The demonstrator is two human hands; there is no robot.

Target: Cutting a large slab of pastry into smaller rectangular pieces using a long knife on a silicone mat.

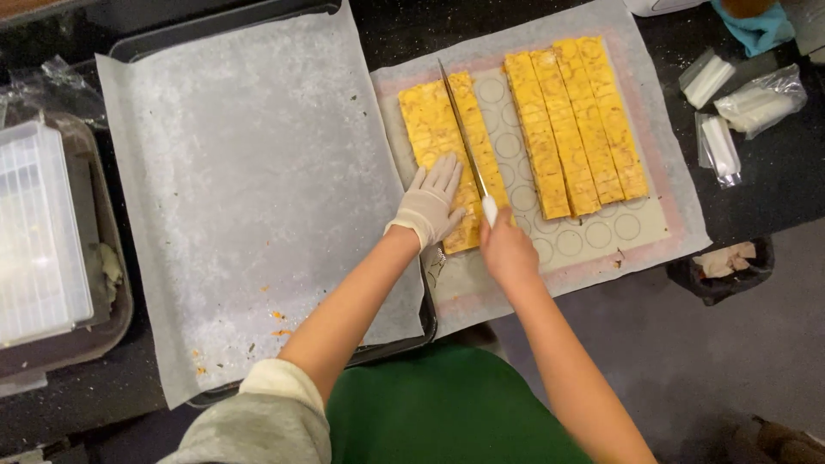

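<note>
Currently the right hand (507, 251) is bare, its grip clamped around the white handle of a long knife (464, 142). The blade runs lengthwise down a yellow-orange slab (443, 137), which lies on the left part of a silicone baking mat (601, 232) printed with circles. Most of the slab sits left of the blade; a narrow strip sits right of it.

The left hand (430, 204), gloved in white, lies flat on the slab just left of the blade. Its fingers are spread, pressing down rather than gripping anything.

Further right on the mat, well apart from the slab, are the cut strips (574, 129), several long bars lying side by side and touching.

Risks, as judged from here:
- Gloved fingertips are very near the blade edge. A sideways slip of the knife would meet them; the thin glove likely gives little protection.
- The mat overhangs a dark tabletop (748, 206). If it slides under pressure, the cut could wander and the strip come out uneven.
- The slab looks soft. Heavy pressing may crack or squash it.
- The narrow strip right of the blade could break when separated.

Left of the mat lies a parchment-lined tray (249, 189), with a few orange crumbs near its front edge.
</note>
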